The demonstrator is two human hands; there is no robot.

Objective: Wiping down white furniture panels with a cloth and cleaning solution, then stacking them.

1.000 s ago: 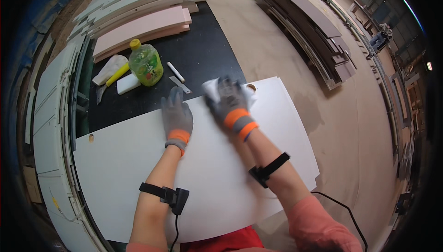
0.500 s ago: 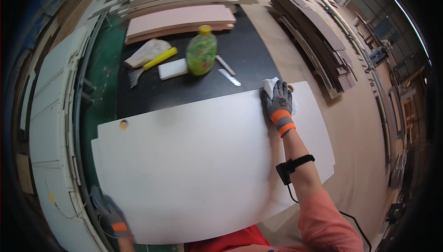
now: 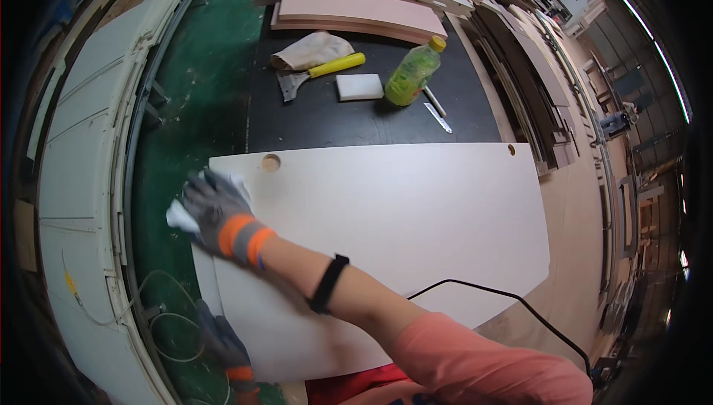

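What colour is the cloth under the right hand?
White: the head view shows the cloth best, poking out beside the right hand.

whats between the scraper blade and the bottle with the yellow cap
In the head view, a white rectangular block lies between the scraper blade and the yellow-capped bottle, on the black tabletop.

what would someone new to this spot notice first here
Probably the big white board spread across the middle, with the gloved right hand over a white cloth near its far left corner. Beyond the board, the yellow-capped bottle stands out on the black tabletop, with the yellow-handled scraper to its left.
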